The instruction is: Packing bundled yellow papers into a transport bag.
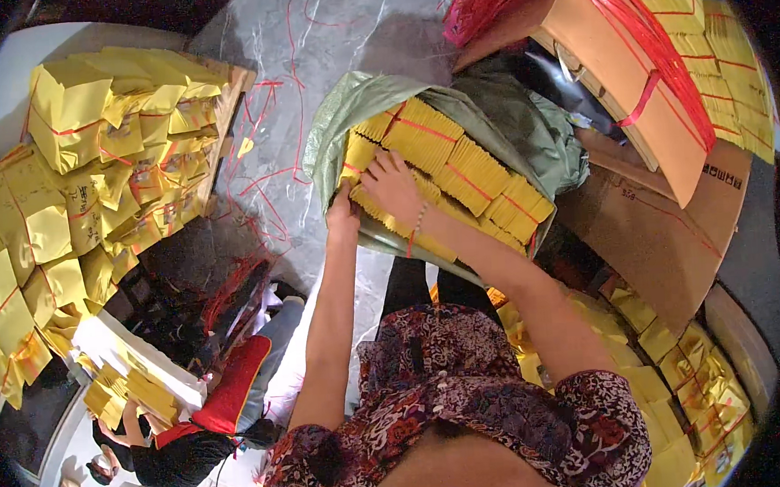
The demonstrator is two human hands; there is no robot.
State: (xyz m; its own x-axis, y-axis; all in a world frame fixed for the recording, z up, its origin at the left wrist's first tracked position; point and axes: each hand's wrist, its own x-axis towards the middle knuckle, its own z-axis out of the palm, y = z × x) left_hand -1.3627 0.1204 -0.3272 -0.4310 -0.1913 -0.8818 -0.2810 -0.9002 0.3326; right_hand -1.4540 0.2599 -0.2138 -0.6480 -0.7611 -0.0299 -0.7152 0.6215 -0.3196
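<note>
In front of me an opened green woven sack (327,124) holds rows of yellow paper bundles (467,181), packed on edge and tied with red string. My right hand (393,188) lies on the bundles near the sack's left end, its fingers stretched out over the paper. A beaded bracelet circles that wrist. Beside it, at the sack's near left corner, the fingers of my left hand (342,209) are closed against the end of a yellow paper bundle. Part of its grip is hidden by the sack's edge.
Stacked yellow bundles (71,147) rise on the left, with more at the lower right. Red strapping (664,48) drapes over a cardboard box (607,61) at upper right. Red string scraps (267,206) litter the grey floor (261,37). Another person (176,462) handles yellow paper at lower left.
</note>
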